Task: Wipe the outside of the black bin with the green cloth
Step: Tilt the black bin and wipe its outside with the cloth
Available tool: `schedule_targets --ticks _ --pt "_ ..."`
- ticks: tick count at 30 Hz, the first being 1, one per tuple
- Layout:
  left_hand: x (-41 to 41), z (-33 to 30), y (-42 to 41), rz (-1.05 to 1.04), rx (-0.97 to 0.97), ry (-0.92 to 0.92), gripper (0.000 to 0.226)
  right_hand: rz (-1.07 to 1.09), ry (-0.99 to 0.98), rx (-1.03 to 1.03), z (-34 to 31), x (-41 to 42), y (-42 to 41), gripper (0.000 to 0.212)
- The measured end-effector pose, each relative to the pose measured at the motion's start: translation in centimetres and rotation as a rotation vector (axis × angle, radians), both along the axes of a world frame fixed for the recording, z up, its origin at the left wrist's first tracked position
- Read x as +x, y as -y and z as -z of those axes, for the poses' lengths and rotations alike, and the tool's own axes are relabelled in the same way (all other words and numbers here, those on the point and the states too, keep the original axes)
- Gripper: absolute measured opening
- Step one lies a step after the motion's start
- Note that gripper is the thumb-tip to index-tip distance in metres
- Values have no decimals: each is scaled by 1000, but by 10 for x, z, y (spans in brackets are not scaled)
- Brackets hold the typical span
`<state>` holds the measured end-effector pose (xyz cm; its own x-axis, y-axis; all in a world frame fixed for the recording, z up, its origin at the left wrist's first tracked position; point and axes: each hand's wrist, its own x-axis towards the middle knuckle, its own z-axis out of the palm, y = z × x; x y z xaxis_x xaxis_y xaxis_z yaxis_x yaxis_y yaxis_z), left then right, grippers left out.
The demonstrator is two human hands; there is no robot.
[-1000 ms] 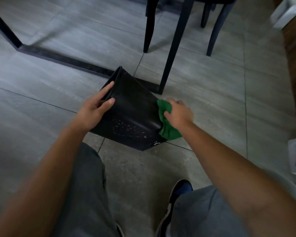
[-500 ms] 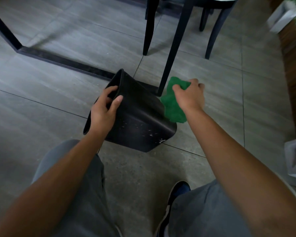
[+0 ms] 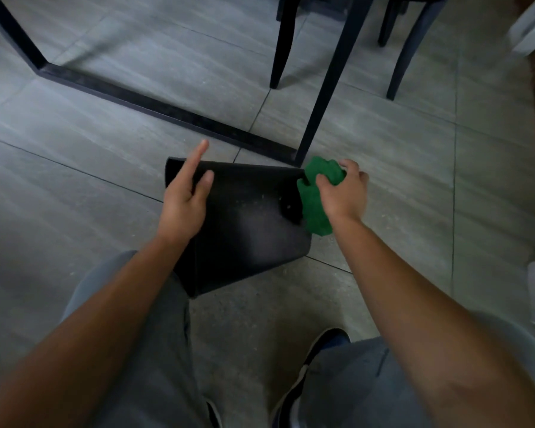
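The black bin [image 3: 247, 230] lies tipped over on the grey tiled floor in front of my knees, one dusty side facing up. My left hand [image 3: 184, 200] lies on the bin's upper left part with fingers straight and the index finger pointing away. My right hand [image 3: 342, 193] grips the bunched green cloth [image 3: 317, 196] and holds it against the bin's right edge. The bin's far sides and its opening are hidden from me.
A black table frame bar [image 3: 155, 103] runs along the floor just beyond the bin, with a slanted table leg [image 3: 325, 91] close to the cloth. Dark chair legs [image 3: 280, 47] stand further back. My shoe [image 3: 318, 362] is below the bin.
The bin has turned and a different side faces up. My left hand let go of the rim and now lies flat on the bin. The right hand with the cloth dropped to the right edge.
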<state>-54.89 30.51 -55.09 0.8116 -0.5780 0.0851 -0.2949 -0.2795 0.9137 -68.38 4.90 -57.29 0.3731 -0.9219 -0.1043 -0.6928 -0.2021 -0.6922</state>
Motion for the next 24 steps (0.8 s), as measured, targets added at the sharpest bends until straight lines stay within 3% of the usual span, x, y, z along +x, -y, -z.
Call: schedule_targets --ticks 4,8,15,20,24 --pt "4 -5 -2 4 -96 -224 71 149 91 49 20 -13 6 53" --pt "-3 -4 14 114 -12 -353 89 294 187 226 59 -17 -22 49" --pt "-8 13 25 94 84 -255 81 509 364 276 90 -2 -53 43" --pt "-21 19 33 18 -3 -363 67 538 411 275 90 -5 -54 66" --pt "-11 15 29 -61 -21 -428 58 462 537 455 90 -12 -44 63"
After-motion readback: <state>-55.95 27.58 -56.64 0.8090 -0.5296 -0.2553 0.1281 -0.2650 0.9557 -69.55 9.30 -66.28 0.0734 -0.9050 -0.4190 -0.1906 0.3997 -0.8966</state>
